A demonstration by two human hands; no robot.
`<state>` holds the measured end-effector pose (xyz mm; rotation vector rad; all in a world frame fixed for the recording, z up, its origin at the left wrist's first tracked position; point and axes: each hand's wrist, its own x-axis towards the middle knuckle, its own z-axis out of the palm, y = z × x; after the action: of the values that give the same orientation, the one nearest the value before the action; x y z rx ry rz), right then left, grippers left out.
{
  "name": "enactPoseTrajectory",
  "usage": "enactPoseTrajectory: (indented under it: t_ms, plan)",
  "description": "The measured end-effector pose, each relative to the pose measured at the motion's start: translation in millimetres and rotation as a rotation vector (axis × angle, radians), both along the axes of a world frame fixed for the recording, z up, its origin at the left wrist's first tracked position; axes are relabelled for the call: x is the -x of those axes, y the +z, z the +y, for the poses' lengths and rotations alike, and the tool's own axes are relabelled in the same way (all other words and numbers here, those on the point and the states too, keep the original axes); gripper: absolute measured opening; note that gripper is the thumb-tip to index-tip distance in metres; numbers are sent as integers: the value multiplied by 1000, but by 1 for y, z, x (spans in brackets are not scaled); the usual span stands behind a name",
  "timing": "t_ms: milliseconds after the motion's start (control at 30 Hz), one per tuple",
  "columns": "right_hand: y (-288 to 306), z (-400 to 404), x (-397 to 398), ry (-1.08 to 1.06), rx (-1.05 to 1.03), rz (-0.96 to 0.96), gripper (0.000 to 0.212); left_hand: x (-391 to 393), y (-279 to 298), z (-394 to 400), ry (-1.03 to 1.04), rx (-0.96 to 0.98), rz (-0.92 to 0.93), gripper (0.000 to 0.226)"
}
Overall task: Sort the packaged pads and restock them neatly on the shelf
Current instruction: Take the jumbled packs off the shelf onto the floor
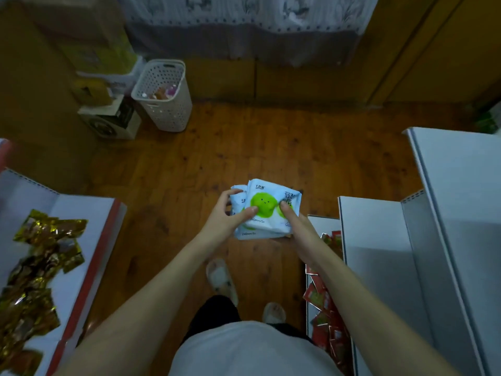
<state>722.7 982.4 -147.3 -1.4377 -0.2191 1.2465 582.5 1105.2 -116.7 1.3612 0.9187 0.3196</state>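
Observation:
A small stack of white pad packets with green round faces [267, 210] is held in front of me above the wooden floor. My left hand [226, 218] grips the stack's left side, thumb on the top packet's face. On the right side, my right hand [296, 229] holds the stack with its thumb pressed on top and its fingers underneath. A white shelf [379, 240] stands at my right; its nearest tiers show bare board.
A lower right tier [325, 308] holds several red sachets. On the left, a white shelf with a red edge [89, 253] carries gold foil packets [40, 267]. A white perforated basket [162, 96] and cardboard boxes [108, 115] stand at the back left.

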Motion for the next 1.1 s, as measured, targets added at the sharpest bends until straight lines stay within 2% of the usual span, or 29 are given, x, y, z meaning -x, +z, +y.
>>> enactPoseTrajectory:
  t_ms: [233,467,533,600,700,833,967,1100]
  plan:
    - [-69,95,-32,-17,123,107,39,-47,-86,109,-30,164,80,54]
    - [-190,174,-69,-94,346,296,68,-95,-205,192,-81,302,241,58]
    - [-240,187,-83,-111,404,339,69,-109,-254,206,-91,340,291,58]
    - [-301,199,-101,-107,440,359,58,-125,-315,220,-105,356,343,58]
    - [-408,216,-128,-55,511,383,33,-145,-427,231,-95,334,423,58]
    - [-561,217,-151,-5,607,397,27,-154,-585,218,-143,311,521,65]
    - [-678,219,-153,85,664,356,38,-149,-706,208,-189,289,582,77]
    - [-738,217,-150,110,666,337,56,-143,-770,195,-201,201,627,88]
